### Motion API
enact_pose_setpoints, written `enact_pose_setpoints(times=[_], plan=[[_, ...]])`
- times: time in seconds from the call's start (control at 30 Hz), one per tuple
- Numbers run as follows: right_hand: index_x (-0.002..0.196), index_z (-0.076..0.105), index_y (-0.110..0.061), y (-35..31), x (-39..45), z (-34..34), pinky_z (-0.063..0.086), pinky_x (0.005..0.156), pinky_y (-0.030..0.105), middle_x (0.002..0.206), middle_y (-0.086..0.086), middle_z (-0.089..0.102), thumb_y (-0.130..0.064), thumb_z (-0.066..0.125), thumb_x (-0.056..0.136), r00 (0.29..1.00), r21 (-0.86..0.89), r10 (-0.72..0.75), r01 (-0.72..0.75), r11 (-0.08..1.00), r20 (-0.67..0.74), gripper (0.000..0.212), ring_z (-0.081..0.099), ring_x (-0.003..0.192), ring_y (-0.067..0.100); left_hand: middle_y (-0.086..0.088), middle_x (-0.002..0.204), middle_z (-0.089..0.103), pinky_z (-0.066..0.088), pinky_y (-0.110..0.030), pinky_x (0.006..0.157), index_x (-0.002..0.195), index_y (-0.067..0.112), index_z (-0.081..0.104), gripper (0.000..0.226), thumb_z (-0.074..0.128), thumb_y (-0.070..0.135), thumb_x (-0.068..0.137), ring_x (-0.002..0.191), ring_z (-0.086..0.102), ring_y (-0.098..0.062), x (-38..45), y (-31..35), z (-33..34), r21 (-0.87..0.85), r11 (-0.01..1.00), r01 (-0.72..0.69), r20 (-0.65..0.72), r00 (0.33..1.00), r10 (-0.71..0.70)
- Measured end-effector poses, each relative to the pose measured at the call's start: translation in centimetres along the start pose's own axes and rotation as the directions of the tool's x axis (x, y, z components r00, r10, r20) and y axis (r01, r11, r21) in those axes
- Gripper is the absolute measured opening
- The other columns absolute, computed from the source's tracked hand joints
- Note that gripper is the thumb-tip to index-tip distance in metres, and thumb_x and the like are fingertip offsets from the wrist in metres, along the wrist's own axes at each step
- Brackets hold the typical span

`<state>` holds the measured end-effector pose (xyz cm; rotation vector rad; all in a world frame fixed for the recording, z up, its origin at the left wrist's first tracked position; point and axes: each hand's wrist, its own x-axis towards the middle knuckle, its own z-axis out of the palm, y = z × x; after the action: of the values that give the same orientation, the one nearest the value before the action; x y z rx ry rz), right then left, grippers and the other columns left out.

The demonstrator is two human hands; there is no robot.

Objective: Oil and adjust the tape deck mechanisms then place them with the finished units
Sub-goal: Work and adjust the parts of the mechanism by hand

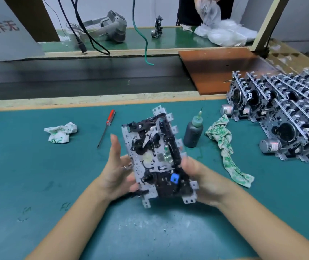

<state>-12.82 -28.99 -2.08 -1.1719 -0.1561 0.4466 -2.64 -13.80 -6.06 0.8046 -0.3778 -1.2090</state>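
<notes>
Both hands are up off the green table [37, 184] with one tape deck mechanism [155, 158] held between them, roughly over the middle of the table and tilted so its face points up at the camera. The left hand [119, 171] has its lower left side: thumb and lower fingers curl around the metal edge while the index finger sticks straight up beside it. The right hand [200, 177] grips the lower right edge, fingers wrapped around the side (it's a bit blurry there, so I can't make out the individual fingertips). The mechanism is a grey perforated metal plate with black plastic parts and a small blue piece near its bottom right.

Just behind it, toward the far edge, a dark oil bottle [194, 131] with a needle tip stands upright. A red-handled screwdriver [106, 128] lies to its left, and a crumpled tissue [61, 133] sits further left again. A green-stained rag [226, 149] trails from beside the bottle toward the right edge.

The finished units [288, 117] are stacked in rows at the far right corner, standing on edge with their small silver motors facing left. Well apart from the held one.

Across the dark belt, another person is handling clear plastic bags [223, 32] on the far bench.
</notes>
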Motion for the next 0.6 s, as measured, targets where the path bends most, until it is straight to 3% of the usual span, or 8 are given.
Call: enact_pose_setpoints(times=[0.03,0.07,0.13,0.17,0.27,0.37,0.47,0.6], plan=[[0.11,0.057,-0.015,0.6,0.2,0.0,0.052,0.087,0.025,0.104,-0.006,0.072,-0.063,0.077,0.057,1.0,0.074,0.006,-0.004,0.997,-0.017,0.073,0.066,0.101,0.01,-0.016,0.048,0.052,0.05,-0.027,0.055,0.114,0.003,0.061,0.102,0.078,0.075,0.043,0.05,0.059,-0.017,0.0,-0.2,0.4,-0.101,0.995,0.015,0.028,1.0,-0.012],[0.103,0.061,-0.016,0.9,0.3,0.0,0.053,0.083,0.023,0.097,-0.007,0.073,-0.061,0.077,0.058,0.998,0.069,0.001,0.003,0.998,-0.059,0.066,0.067,0.095,0.007,-0.011,0.064,0.064,0.054,-0.028,0.069,0.121,0.009,0.06,0.097,0.075,0.074,0.051,0.066,0.066,-0.016,0.1,-0.4,0.7,-0.179,0.984,0.009,0.085,0.996,0.006],[0.078,0.065,-0.014,1.1,0.7,-0.2,0.049,0.07,0.018,0.073,-0.012,0.067,-0.051,0.078,0.067,0.977,-0.18,-0.037,-0.001,0.984,-0.209,0.041,0.062,0.071,0.001,-0.02,0.133,0.054,0.029,-0.046,0.11,0.141,0.007,0.043,0.096,0.06,0.071,0.072,0.126,0.05,-0.029,0.3,0.1,1.2,-0.209,0.977,-0.041,0.152,0.986,0.074],[0.069,0.063,-0.013,1.1,0.7,-0.4,0.045,0.063,0.016,0.063,-0.014,0.059,-0.045,0.076,0.073,0.952,-0.324,-0.087,-0.014,0.946,-0.294,0.035,0.055,0.06,-0.001,-0.02,0.147,0.039,0.017,-0.049,0.115,0.146,0.004,0.034,0.097,0.058,0.068,0.077,0.136,0.036,-0.033,0.3,0.2,1.2,-0.231,0.972,-0.048,0.154,0.984,0.085],[0.071,0.072,-0.023,0.5,0.3,-1.3,0.051,0.064,0.022,0.064,-0.007,0.066,-0.053,0.062,0.075,0.788,-0.575,-0.333,-0.032,0.818,-0.518,0.031,0.059,0.061,0.001,-0.022,0.148,0.034,0.02,-0.05,0.114,0.143,0.001,0.036,0.087,0.064,0.054,0.081,0.136,0.036,-0.036,0.2,0.6,-0.2,-0.268,0.961,-0.074,0.102,0.989,0.105],[0.087,0.069,-0.022,0.4,-0.4,-2.3,0.043,0.067,0.028,0.072,-0.01,0.061,-0.058,0.051,0.082,0.627,-0.828,-0.546,-0.351,0.438,-0.555,0.04,0.055,0.07,0.007,-0.024,0.141,0.045,0.031,-0.054,0.109,0.132,0.002,0.054,0.063,0.063,0.042,0.083,0.129,0.044,-0.041,0.5,0.6,-0.7,-0.195,0.965,-0.173,0.002,0.984,0.177],[0.101,0.05,-0.023,0.7,0.0,-2.7,0.036,0.074,0.029,0.093,-0.008,0.047,-0.044,0.052,0.089,0.736,-0.795,-0.383,-0.606,-0.005,-0.558,0.024,0.05,0.094,0.015,-0.027,0.138,0.047,0.039,-0.058,0.102,0.128,-0.001,0.057,0.065,0.065,0.041,0.079,0.126,0.046,-0.046,0.8,0.5,-0.6,-0.247,0.943,-0.221,-0.091,0.975,0.205],[0.086,0.043,-0.021,0.4,-0.2,-3.7,0.041,0.076,0.034,0.088,-0.004,0.05,-0.028,0.047,0.093,0.79,-0.806,-0.193,-0.592,0.002,-0.582,0.01,0.055,0.091,0.023,-0.028,0.137,0.047,0.037,-0.058,0.103,0.129,-0.003,0.054,0.076,0.056,0.055,0.08,0.126,0.046,-0.044,0.8,0.3,-0.6,-0.269,0.942,-0.202,-0.166,0.973,0.161]])
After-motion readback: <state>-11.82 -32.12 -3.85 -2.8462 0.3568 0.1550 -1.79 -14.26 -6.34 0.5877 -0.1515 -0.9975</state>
